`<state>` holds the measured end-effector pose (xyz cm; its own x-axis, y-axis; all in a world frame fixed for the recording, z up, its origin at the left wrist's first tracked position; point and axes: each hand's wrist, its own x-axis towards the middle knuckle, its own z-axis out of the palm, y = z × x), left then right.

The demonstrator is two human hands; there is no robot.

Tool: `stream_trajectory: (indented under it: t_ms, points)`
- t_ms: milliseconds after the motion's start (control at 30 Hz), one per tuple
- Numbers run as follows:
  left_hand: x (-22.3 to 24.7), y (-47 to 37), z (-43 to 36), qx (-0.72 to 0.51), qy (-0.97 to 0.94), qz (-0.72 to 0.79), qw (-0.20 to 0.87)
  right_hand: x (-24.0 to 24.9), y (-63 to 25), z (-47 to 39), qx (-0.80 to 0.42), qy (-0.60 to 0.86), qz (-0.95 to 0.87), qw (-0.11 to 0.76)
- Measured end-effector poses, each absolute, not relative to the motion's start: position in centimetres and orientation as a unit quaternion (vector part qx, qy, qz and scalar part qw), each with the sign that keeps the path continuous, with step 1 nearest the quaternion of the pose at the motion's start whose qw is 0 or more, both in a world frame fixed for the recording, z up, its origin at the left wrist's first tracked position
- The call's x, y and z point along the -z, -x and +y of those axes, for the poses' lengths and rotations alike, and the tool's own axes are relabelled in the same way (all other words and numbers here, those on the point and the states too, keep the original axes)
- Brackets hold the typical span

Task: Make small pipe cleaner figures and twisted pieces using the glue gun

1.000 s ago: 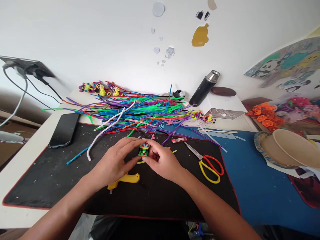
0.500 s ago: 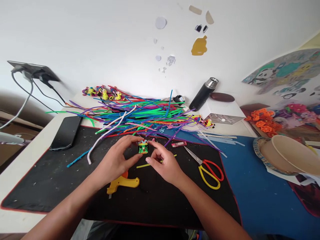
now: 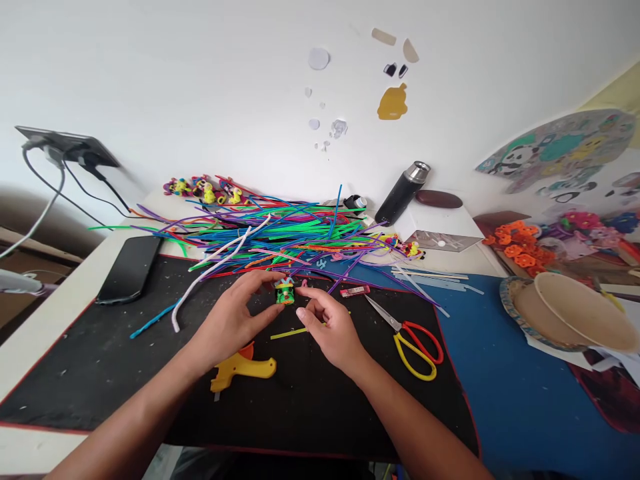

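Small green figure above black mat, grasped between your left hand's thumb and fingers. Your right hand just right of figure, index out, other fingers curled; cannot tell whether it grips or touches anything. Done, apparently: figure's body shaped, blue-and-yellow top in place. Left: cannot tell; no missing part shows. Beyond figure: pile of fuzzy stems. Nearer you: yellow tool. Right of figure: scissors, unused.

Black mat, scissors red-and-yellow handled, green-and-orange figure
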<state>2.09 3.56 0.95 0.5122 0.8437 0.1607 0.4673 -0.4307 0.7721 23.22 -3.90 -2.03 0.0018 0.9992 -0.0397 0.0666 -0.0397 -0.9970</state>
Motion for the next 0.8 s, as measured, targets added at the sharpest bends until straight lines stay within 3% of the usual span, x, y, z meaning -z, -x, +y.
stream_trajectory:
  t_ms: [800]
  points:
    - [-0.7,-2.06,3.47,-0.27,-0.813,0.398,0.328,1.7,-22.97,-4.14,-0.504,0.524,-0.498,0.473]
